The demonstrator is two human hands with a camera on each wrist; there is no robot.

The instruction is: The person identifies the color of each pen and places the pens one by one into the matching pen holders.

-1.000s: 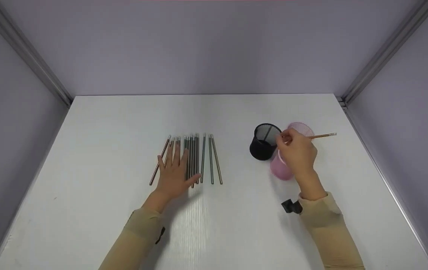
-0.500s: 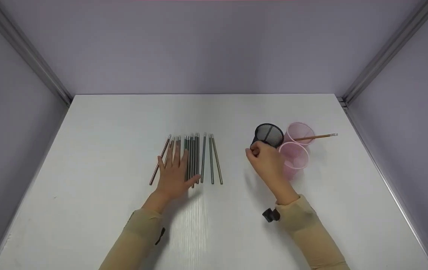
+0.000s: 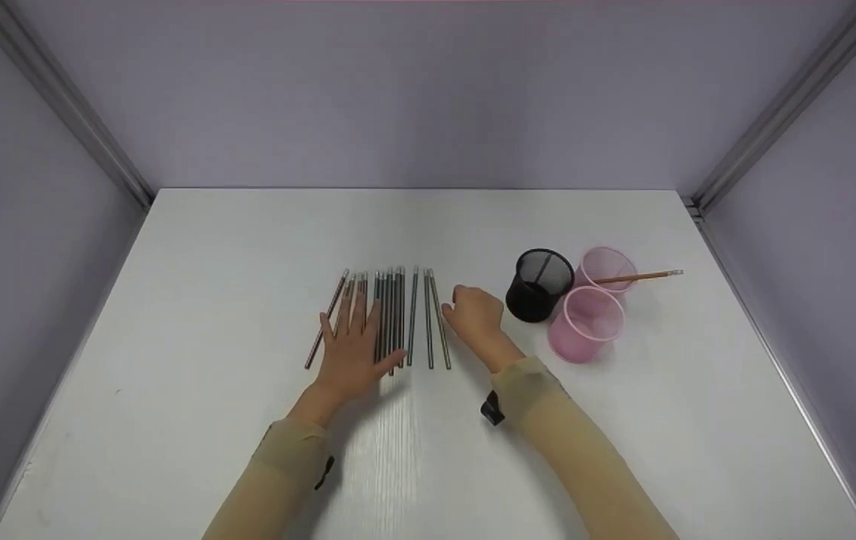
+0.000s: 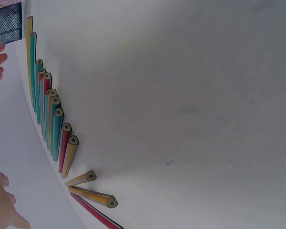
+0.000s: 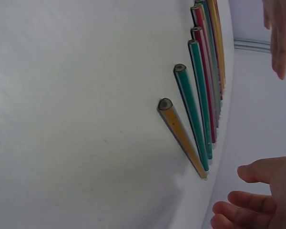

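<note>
Moved: my right hand point(image 3: 475, 315) left the cups, now beside pencils point(image 3: 397, 319), loosely curled, empty.
Left hand point(image 3: 352, 349): flat on pencils.

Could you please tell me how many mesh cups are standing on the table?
3: a black cup, a pink cup behind-right holding a pencil, and a nearer pink cup.

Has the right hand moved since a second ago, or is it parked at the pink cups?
Yes. The right hand went left, from over the pink cups past the black mesh cup, to just right of the row of pencils.
</note>
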